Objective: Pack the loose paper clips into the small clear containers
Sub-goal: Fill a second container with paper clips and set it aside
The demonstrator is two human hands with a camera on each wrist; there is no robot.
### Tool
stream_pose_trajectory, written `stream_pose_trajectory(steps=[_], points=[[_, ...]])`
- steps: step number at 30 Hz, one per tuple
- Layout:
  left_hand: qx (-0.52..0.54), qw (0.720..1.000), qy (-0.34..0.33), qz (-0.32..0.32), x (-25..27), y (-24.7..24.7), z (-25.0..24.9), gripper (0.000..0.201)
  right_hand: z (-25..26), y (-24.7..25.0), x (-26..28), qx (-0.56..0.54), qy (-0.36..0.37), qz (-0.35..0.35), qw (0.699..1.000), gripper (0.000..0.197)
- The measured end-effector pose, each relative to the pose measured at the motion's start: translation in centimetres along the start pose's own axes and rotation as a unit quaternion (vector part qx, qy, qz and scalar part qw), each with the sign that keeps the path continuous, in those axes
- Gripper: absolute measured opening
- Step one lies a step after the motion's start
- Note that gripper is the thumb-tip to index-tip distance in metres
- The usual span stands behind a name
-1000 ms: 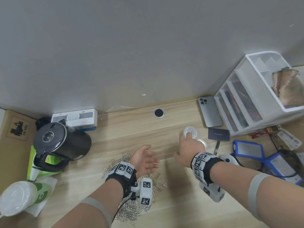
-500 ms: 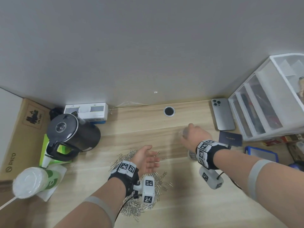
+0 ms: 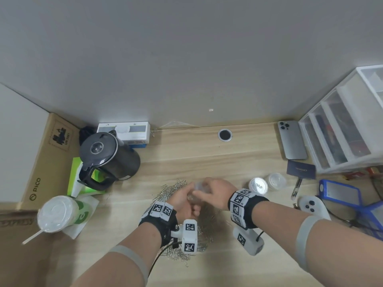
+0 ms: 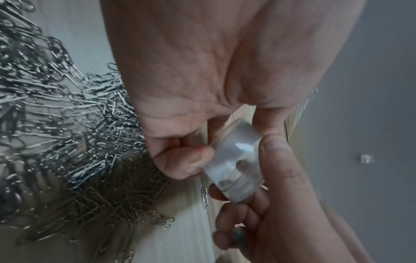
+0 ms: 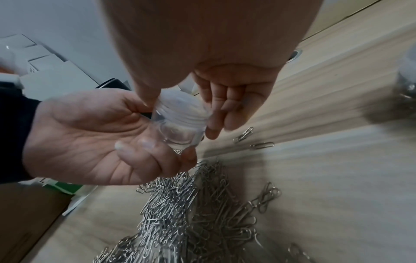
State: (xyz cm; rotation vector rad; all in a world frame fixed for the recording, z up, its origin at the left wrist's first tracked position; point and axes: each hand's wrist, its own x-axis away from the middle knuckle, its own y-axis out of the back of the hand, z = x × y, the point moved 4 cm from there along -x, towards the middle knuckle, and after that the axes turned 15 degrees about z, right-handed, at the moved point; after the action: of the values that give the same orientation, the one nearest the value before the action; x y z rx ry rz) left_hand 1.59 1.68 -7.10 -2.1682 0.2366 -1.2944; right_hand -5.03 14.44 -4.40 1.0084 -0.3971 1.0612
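A small clear container is held between both hands above the heap of silver paper clips. My left hand curls round its lower body, thumb in front. My right hand grips its threaded top end from the right, fingers around the rim. In the right wrist view the container looks clear, with no clips visible inside. The paper clips spread over the wooden desk under both wrists. Two more small round containers stand to the right.
A black kettle and a lidded cup with a straw stand at the left. A phone, white drawer unit, dark card, white controller and blue card holder crowd the right.
My right hand picked up a clear container from the right side of the desk and carried it left over the clips. My left hand, earlier open, now grips it too.
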Motion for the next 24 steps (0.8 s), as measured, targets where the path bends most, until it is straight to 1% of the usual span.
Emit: stream_pose_trajectory(steps=[5,7,10,12,14,15,17,19,21,24], points=[[0.003,1.000,0.020,0.001,0.6,0.2,0.6,0.045,0.3,-0.9,0.6,-0.008,0.023,-0.005,1.000,0.070],[-0.012,0.999,0.038,0.001,0.8,0.2,0.8,0.049,0.5,-1.1,1.0,0.008,0.057,-0.006,0.998,0.069],[-0.025,0.998,0.052,-0.011,1.0,0.3,1.0,0.055,0.6,-1.2,1.5,0.033,0.105,-0.005,0.994,0.068],[-0.026,0.998,0.055,-0.030,1.0,0.4,1.1,0.059,0.2,-1.0,2.0,0.034,0.103,-0.026,0.994,0.072],[-0.025,0.997,0.050,-0.054,1.0,0.8,0.9,0.064,-0.9,0.0,2.6,0.035,0.063,-0.073,0.995,0.069],[-0.027,0.997,0.043,-0.063,1.0,1.2,0.9,0.067,-1.8,0.7,3.0,0.044,0.021,-0.101,0.994,0.065],[-0.027,0.996,0.023,-0.079,0.9,2.0,0.6,0.071,-4.3,2.4,3.9,0.073,-0.096,-0.143,0.982,0.060],[-0.029,0.995,0.010,-0.092,1.0,2.8,0.5,0.071,-7.0,3.5,4.8,0.075,-0.196,-0.155,0.965,0.056],[-0.033,0.996,0.008,-0.086,1.3,3.5,0.7,0.070,-9.3,4.0,5.6,0.059,-0.242,-0.153,0.956,0.054],[-0.034,0.996,0.012,-0.081,1.6,4.4,1.0,0.071,-11.2,4.3,6.3,0.068,-0.254,-0.128,0.956,0.065]])
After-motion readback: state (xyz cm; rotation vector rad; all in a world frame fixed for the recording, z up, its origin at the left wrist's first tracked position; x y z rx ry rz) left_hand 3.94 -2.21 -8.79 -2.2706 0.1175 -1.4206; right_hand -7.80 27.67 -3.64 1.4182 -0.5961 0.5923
